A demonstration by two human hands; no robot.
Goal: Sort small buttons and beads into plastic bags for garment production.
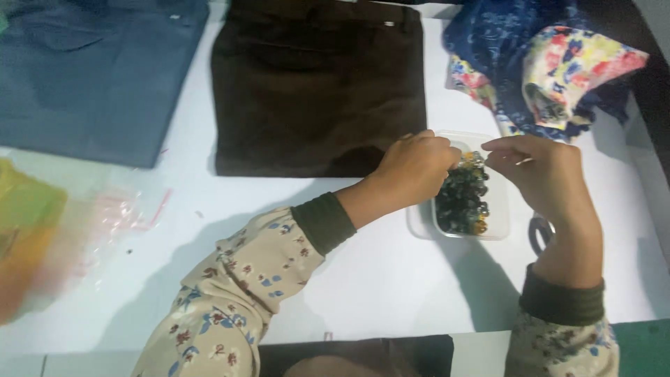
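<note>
The person is picking small things out of a clear plastic box full of dark green and gold beads, so the step in hand looks like choosing one bead and getting it ready between the fingers. The left hand hangs over the left rim of the box with its fingers curled and pressed together at the tips, as if pinching something tiny, but what it pinches is too small to tell. The right hand is just beside it, over the top right of the box, and its thumb and first finger pinch a thin pale thing that may be a needle or a bit of thread; I cannot tell which. The two hands nearly meet above the beads. The box sits on the white bench toward its right edge, right under both hands. The next move likely needs a very steady, gentle pinch, because the beads are small and round and could roll away. Behind the box lies a folded brown cloth, with a blue cloth near the far left corner and a flowery cloth near the far right corner.
</note>
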